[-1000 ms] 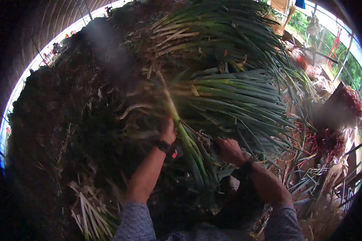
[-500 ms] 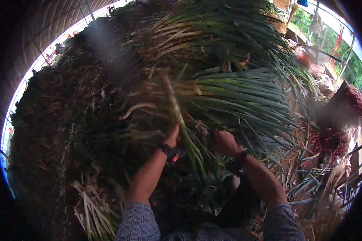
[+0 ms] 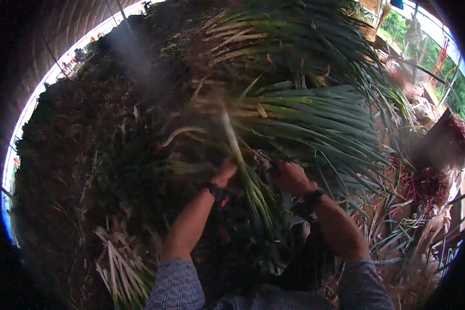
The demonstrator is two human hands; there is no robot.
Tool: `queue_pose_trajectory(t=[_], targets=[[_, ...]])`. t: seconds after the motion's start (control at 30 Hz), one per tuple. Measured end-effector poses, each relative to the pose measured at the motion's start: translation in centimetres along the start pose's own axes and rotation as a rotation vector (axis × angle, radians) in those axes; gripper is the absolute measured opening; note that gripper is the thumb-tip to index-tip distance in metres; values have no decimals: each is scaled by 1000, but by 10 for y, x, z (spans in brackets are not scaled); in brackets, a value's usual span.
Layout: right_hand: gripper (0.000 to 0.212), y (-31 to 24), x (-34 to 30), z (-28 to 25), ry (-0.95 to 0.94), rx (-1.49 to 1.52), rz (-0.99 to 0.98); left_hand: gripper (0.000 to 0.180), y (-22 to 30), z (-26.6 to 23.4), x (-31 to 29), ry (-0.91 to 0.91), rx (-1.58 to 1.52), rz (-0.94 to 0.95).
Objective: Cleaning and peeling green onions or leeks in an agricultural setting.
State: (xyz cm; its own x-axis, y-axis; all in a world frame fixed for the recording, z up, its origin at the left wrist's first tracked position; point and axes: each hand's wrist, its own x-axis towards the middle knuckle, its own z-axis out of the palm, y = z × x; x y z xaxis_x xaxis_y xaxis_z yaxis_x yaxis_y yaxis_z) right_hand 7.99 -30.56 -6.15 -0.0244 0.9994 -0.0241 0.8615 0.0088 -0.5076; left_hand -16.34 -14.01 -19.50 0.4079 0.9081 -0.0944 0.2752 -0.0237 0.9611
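A long green onion (image 3: 231, 135) stands slanted in front of me, its pale root end pointing away and its green leaves spreading toward my body. My left hand (image 3: 226, 171) is closed around its middle, where white turns to green. To the right of the stalk, my right hand (image 3: 293, 178) is a closed fist with its knuckles up. Brownish, skin-like scraps (image 3: 262, 159) show between the stalk and that fist; whatever the fist grips is hidden. Both wrists wear dark bands.
Beyond my hands lies a heap of green onions (image 3: 315, 116), leaves to the right. Dark, dry-looking plant matter (image 3: 72, 150) piles up on the left. Pale stalks (image 3: 120, 268) lie at the lower left. Reddish strands (image 3: 426, 188) and loose leaves (image 3: 398, 232) litter the right.
The onion's upper part looks whiter than before. Both hands and the stalk appear slightly farther right, though the whole view has shifted that way too.
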Motion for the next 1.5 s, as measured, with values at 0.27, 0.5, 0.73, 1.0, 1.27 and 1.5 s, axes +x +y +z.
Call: queue_pose_trajectory(t=[0.27, 0.5, 0.73, 1.0, 1.27, 1.5], targets=[[32, 18, -57, 4, -21, -44, 11, 70, 76, -14, 12, 158, -321, -239], [31, 10, -58, -6, -15, 47, -99, 73, 43, -11, 20, 95, -782, -264], [33, 25, -51, 4, 3, 16, -83, 64, 73, 0, 10, 79, -677, -298], [41, 30, -40, 15, 3, 71, -27, 52, 70, -1, 12, 86, -498, -286], [47, 25, -38, 15, -95, 16, -16, 51, 38, -11, 33, 199, -147, -57], [44, 37, -41, 16, -61, 32, -47, 47, 64, -10, 24, -24, -14, 53]])
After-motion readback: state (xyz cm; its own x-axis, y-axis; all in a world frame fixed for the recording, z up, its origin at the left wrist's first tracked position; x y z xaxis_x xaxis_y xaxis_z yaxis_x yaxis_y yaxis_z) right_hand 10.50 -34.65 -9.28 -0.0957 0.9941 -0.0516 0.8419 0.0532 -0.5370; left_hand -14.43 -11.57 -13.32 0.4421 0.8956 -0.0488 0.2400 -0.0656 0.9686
